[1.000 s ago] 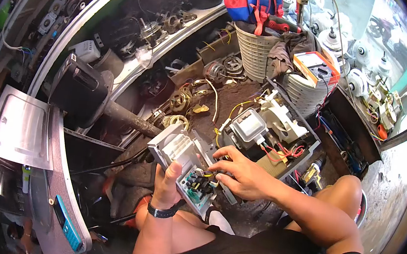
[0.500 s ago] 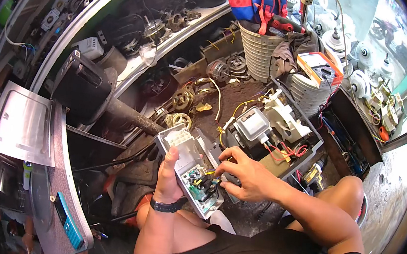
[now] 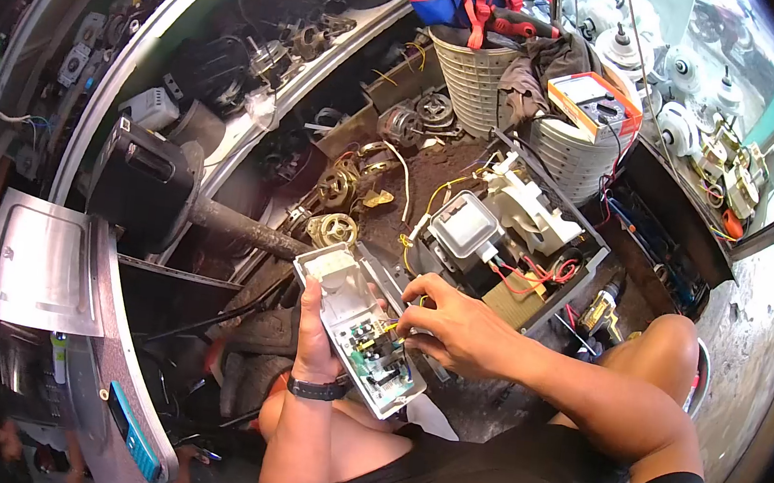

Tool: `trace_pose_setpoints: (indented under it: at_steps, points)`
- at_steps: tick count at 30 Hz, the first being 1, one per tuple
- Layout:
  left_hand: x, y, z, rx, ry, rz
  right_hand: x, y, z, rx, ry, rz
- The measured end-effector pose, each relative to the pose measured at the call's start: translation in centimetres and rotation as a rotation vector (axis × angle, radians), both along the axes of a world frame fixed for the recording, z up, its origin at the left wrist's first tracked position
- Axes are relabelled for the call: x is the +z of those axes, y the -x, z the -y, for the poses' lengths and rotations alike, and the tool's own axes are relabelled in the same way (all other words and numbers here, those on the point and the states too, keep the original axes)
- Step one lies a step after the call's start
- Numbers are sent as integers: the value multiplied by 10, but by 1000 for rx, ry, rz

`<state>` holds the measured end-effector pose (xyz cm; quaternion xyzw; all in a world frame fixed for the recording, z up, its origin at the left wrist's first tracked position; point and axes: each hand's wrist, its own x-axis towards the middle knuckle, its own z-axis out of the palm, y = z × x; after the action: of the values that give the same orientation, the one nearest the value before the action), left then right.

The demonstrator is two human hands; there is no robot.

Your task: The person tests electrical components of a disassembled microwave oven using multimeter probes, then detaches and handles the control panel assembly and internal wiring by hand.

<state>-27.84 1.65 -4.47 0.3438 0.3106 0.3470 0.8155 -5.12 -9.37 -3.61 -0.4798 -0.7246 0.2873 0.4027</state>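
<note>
A grey plastic control-panel housing (image 3: 328,276) rests tilted in my left hand (image 3: 316,336), thumb along its left edge. Inside its lower half sits a green circuit board (image 3: 381,359) with yellow and black parts. My right hand (image 3: 458,329) reaches over the housing's right edge, fingertips pinched together at the board beside a yellow wire; what lies between them is hidden. Beyond the hands stands an open appliance chassis (image 3: 563,293), holding a boxy metal part (image 3: 466,227), a white fan housing (image 3: 534,207) and red wires (image 3: 556,271).
Motor parts (image 3: 340,185) lie on the dirty floor at the back. An orange meter box (image 3: 594,105) sits on a white bucket beside a ribbed bucket (image 3: 471,90). A yellow-black drill (image 3: 603,313) is right of the chassis. At left, a counter bears a teal phone (image 3: 137,446).
The camera view has shifted slightly. The housing is turned a little more toward me, and my right fingers have drawn closer together at the board.
</note>
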Motion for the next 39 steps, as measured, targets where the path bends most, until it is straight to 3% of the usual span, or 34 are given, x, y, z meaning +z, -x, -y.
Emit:
trace_pose_setpoints:
  at_steps: [14,19,21,22,25,26,27,30,35,38,39]
  points:
    - [-20,6,-10,-23,40,14,1,-7,-6,-95,105,-216]
    - [-29,8,-15,-56,91,90,29,-29,-5,-108,160,96]
    - [-28,8,-15,-30,124,65,40,-24,1,-45,224,428]
    - [-31,8,-17,-39,128,64,58,-16,7,24,195,648]
    - [-35,5,-22,-72,121,116,113,43,39,393,229,770]
    - [-35,2,-23,-51,94,60,151,48,41,711,213,727]
    - [-33,0,-23,-32,72,-2,169,56,46,844,197,678]
    - [-25,-3,-22,-87,114,0,202,62,64,959,109,526]
    - [-22,-4,-22,-60,166,64,193,39,82,851,220,379]
    - [-27,5,-25,-135,143,67,129,19,86,833,471,507]
    - [-27,4,-24,-154,140,47,101,14,88,771,405,581]
